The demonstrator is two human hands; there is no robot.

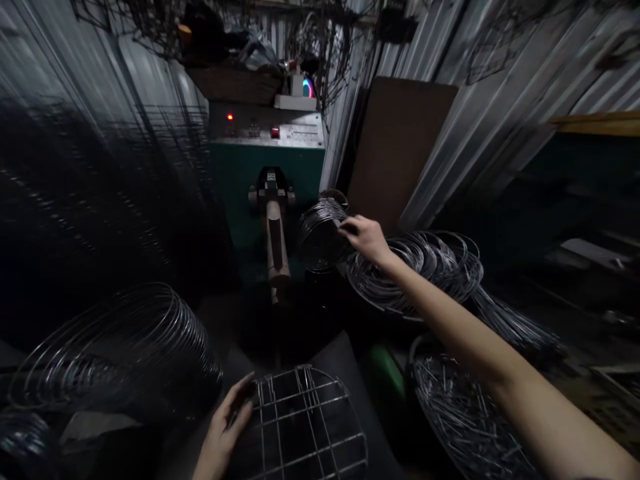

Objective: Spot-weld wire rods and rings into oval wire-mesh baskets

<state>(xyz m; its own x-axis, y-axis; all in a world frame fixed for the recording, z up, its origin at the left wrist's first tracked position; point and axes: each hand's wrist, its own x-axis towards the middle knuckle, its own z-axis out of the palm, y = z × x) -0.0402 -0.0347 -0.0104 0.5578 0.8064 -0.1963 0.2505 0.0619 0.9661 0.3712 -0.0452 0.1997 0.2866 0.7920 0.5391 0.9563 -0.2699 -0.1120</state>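
A round wire grid rack [313, 421] lies low in front of me, over dark cloth. Beside its left rim is my left hand [227, 427], fingers curved and apart, fingertips close to or touching the rim. My right hand [369, 239] reaches forward to a hanging bundle of wire rings [320, 223]. Its fingers are closed at the bundle's right edge, seemingly pinching a ring; the fingertips are partly dark. Just left of the bundle, a green machine [230, 180] carries a projecting arm with a pale tip [275, 247].
Many wire rings [450, 267] are heaped in a basin at the right. Below them, a container holds short metal pieces [450, 400]. A large wire coil [170, 333] stands at left. A brown board [400, 147] leans on the corrugated wall. A red light [230, 117] glows on the machine.
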